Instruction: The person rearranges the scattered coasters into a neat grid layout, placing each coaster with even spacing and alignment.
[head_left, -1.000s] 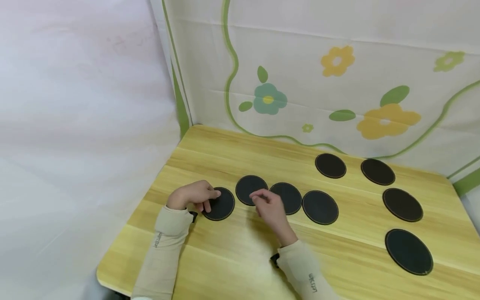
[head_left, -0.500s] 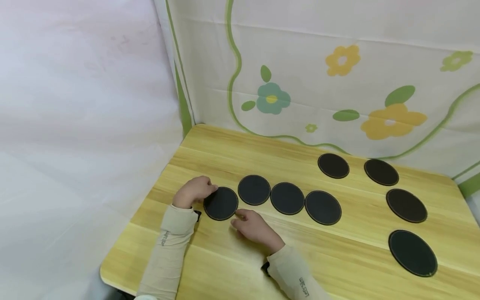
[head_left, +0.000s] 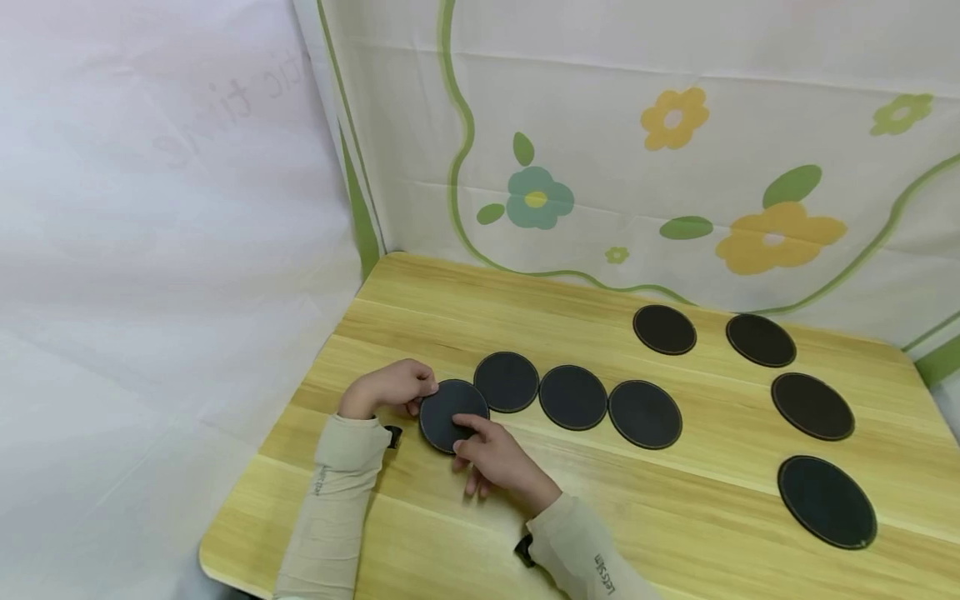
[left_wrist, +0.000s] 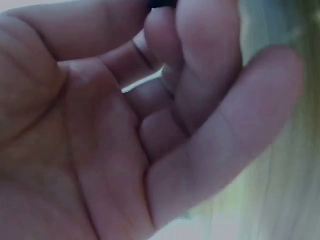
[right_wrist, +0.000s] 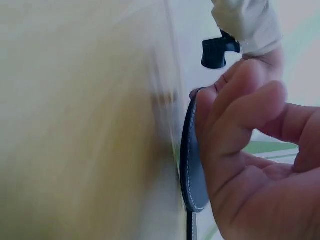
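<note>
A round black coaster (head_left: 444, 408) with a stitched border is in both hands at the left of the table. My left hand (head_left: 393, 387) pinches its upper left edge. From the right, my right hand (head_left: 498, 458) holds the front rim, one digit lying over the top face and another at the edge; the other fingers hang loosely below. In the right wrist view the coaster (right_wrist: 192, 165) is seen edge-on, partly behind the right fingers (right_wrist: 230, 120). Only the curled left fingers (left_wrist: 210, 65) and palm fill the left wrist view, with a dark bit at the top.
Three matching coasters form a touching row, with the left one (head_left: 506, 382) close behind the held coaster. Several more curve along the right side, among them the front right coaster (head_left: 827, 502). A flowered curtain (head_left: 585, 150) hangs behind the wooden table (head_left: 420, 317).
The right hand has come down and left from over the row to the leftmost coaster's front edge. That coaster has shifted slightly right and toward the front, and both hands now hold it.
</note>
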